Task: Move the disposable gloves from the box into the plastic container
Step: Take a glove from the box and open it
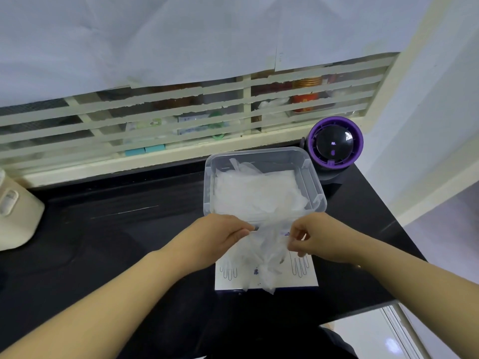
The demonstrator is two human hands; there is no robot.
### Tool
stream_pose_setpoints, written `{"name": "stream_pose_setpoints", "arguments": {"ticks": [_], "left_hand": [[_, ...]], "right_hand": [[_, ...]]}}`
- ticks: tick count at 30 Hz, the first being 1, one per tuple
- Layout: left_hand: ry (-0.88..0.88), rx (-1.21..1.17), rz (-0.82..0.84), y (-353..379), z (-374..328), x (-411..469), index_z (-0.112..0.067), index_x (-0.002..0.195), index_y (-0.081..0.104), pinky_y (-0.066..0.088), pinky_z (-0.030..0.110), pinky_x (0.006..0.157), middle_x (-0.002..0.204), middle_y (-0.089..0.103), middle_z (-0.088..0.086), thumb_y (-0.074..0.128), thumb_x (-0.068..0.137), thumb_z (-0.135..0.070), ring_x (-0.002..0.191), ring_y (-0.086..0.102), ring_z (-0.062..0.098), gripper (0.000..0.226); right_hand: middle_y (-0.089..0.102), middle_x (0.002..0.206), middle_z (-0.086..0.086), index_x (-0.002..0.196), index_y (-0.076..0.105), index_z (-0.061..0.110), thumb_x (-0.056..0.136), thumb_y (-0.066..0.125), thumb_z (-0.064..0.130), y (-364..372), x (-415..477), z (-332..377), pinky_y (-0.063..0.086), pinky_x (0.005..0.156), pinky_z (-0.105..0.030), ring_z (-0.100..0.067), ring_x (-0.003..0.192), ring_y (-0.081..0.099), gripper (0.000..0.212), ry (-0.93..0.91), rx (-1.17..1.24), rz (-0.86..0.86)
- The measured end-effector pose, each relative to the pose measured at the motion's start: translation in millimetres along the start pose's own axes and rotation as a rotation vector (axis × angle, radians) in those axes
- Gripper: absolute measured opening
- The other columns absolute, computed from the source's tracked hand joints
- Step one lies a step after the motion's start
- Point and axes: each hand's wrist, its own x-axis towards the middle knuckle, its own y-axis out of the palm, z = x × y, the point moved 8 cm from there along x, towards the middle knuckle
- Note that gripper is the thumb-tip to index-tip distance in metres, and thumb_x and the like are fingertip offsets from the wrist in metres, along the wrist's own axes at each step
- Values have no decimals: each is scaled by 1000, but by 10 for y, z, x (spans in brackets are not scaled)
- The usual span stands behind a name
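Note:
A clear plastic container (315,182) stands on the black counter, and a layer of thin translucent gloves (256,193) lies in it. In front of it lies a white glove box (303,275) printed with blue hand outlines. Above the box hangs a bunch of crumpled gloves (264,255). My left hand (220,237) pinches its left top edge and my right hand (316,239) pinches the right top edge. The bunch droops over the box top and hides the box's opening.
A purple and black round device (334,146) stands just right of the container at the back. A cream appliance (15,211) sits at the far left. A taped window frame (181,125) runs behind the counter. The counter edge (363,309) drops off at the right front.

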Motion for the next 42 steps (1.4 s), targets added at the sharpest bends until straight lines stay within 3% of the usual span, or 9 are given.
{"name": "stream_pose_setpoints", "arguments": {"ticks": [6,10,16,23,26,30,35,38,42], "left_hand": [[-26,-34,-99,-145,-11,-6,-24,124,65,45,18,91,118,66,-14,41,102,-34,105,59,3,34],[-42,-89,-213,-289,-59,12,-21,114,70,49,20,84,105,69,-13,43,102,-32,92,62,2,30],[-167,-337,-399,-518,37,38,-11,87,67,47,26,62,78,67,1,47,101,-25,64,56,17,28],[-269,-706,-544,-770,263,-7,11,88,61,42,17,60,71,64,8,52,99,-21,59,55,8,35],[-319,-848,-552,-753,344,-50,0,92,69,50,36,81,88,72,13,41,103,-30,83,65,29,42],[-373,-1142,-584,-751,409,-76,-15,74,68,42,35,74,72,64,0,42,103,-22,73,55,17,40],[-256,-1468,-516,-875,361,-15,-8,108,66,49,44,97,95,74,5,37,105,-22,93,69,20,32],[-204,-1573,-459,-969,289,44,-7,129,56,54,44,93,118,69,13,33,105,-27,110,66,27,38],[-82,-1667,-434,-1134,137,85,-12,120,62,59,37,82,115,71,11,38,102,-28,106,68,25,35]], "right_hand": [[72,73,6,81,69,18,84,72,32,-127,-136,165,56,75,-21,-2,69,68,15,-38,-14,69],[70,107,13,112,69,31,87,69,30,51,-209,390,53,90,-25,-1,90,67,25,-153,15,274],[31,153,8,143,42,31,99,49,26,587,-108,370,27,111,-26,-14,134,38,45,-210,-258,385],[45,140,-8,137,44,12,103,30,27,849,83,157,37,99,-43,-27,115,40,40,-195,-705,328],[52,136,-4,133,52,19,103,32,32,730,60,256,39,100,-38,-23,112,47,39,-189,-453,316],[61,124,14,120,65,31,95,53,39,237,-70,376,46,100,-30,-5,109,58,29,-150,-202,253],[66,90,19,94,63,33,90,61,37,-522,-136,628,53,79,-21,4,82,65,7,-182,90,-102],[62,115,5,118,53,23,84,68,32,-702,-26,577,52,82,-24,-8,96,63,38,-100,484,-267],[42,144,-15,147,30,14,64,71,43,-405,165,561,43,102,-42,-31,130,44,98,88,1243,-21]]}}
